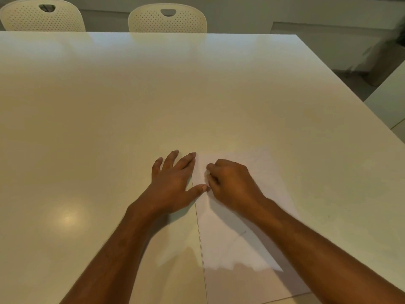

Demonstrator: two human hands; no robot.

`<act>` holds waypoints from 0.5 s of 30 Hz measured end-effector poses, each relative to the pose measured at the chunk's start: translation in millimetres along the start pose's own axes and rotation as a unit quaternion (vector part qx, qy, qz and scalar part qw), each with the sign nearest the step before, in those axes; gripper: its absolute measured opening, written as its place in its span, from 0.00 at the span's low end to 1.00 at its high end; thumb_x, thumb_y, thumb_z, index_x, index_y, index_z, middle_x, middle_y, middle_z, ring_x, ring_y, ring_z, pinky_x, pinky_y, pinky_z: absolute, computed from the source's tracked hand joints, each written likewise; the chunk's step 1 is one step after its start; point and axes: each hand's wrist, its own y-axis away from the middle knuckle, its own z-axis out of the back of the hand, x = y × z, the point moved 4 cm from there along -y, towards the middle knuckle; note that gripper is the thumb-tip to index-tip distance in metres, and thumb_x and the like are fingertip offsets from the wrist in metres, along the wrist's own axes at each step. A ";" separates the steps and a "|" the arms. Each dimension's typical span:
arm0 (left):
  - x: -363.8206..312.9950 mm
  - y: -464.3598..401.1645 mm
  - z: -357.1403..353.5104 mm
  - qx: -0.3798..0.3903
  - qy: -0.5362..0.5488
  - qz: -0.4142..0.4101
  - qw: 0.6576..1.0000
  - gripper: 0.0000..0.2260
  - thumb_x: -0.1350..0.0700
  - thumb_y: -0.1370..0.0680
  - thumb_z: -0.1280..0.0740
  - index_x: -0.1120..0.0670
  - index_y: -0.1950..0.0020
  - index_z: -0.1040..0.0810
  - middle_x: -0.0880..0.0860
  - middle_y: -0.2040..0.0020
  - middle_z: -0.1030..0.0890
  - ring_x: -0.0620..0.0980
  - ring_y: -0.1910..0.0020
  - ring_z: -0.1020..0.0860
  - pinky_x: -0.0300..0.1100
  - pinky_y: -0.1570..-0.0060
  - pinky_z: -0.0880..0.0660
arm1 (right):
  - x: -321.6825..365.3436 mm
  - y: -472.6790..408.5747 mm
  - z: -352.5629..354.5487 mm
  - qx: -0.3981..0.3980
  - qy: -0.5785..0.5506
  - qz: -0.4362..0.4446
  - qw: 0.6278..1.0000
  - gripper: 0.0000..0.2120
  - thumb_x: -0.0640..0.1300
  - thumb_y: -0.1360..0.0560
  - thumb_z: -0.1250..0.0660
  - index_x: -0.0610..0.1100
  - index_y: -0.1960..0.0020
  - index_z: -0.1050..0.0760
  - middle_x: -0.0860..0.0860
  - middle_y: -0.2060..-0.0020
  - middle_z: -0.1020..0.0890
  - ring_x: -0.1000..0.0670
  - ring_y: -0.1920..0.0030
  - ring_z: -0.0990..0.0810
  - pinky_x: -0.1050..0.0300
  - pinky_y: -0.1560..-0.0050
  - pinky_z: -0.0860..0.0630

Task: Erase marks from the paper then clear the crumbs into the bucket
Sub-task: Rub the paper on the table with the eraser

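Observation:
A white sheet of paper [236, 244] lies flat on the cream table [153, 102], near its front edge. Faint pencil lines show on its lower middle. My left hand [173, 183] rests flat with spread fingers on the paper's left edge, index finger and thumb on the sheet. My right hand [232, 185] is curled into a fist on the paper's upper left part, fingertips pinched together next to the left thumb. Whatever the fingers pinch is hidden; no eraser shows. No bucket is in view.
Two cream perforated chairs [167, 18] stand behind the table's far edge. The table's right edge runs diagonally, with a second table's corner [388, 102] beyond it. A ceiling light reflects on the tabletop at the lower left.

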 end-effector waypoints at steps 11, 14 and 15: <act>0.2 1.0 -0.5 0.000 0.002 -0.002 1.000 0.43 0.28 0.29 0.57 0.48 0.18 0.50 0.42 0.18 0.53 0.52 0.20 0.60 0.59 0.25 0.59 | -7.0 -20.1 3.8 -0.013 0.011 -0.024 1.000 0.10 0.44 0.22 0.40 0.42 0.56 0.22 0.50 0.64 0.24 0.47 0.62 0.24 0.53 0.61 0.27; -0.2 1.0 0.0 -0.001 -0.001 0.000 1.000 0.41 0.28 0.27 0.56 0.48 0.18 0.51 0.42 0.18 0.53 0.53 0.20 0.60 0.59 0.24 0.60 | -42.5 -28.3 17.5 -0.067 0.061 -0.114 0.989 0.10 0.43 0.24 0.41 0.43 0.60 0.25 0.49 0.66 0.27 0.44 0.62 0.24 0.56 0.65 0.38; -0.5 1.1 0.2 0.000 -0.001 0.000 1.000 0.42 0.28 0.28 0.56 0.48 0.18 0.52 0.42 0.18 0.53 0.53 0.20 0.60 0.60 0.24 0.60 | -34.3 -26.5 16.6 -0.065 0.062 -0.094 0.991 0.09 0.43 0.24 0.40 0.42 0.59 0.24 0.48 0.65 0.25 0.44 0.62 0.23 0.56 0.65 0.37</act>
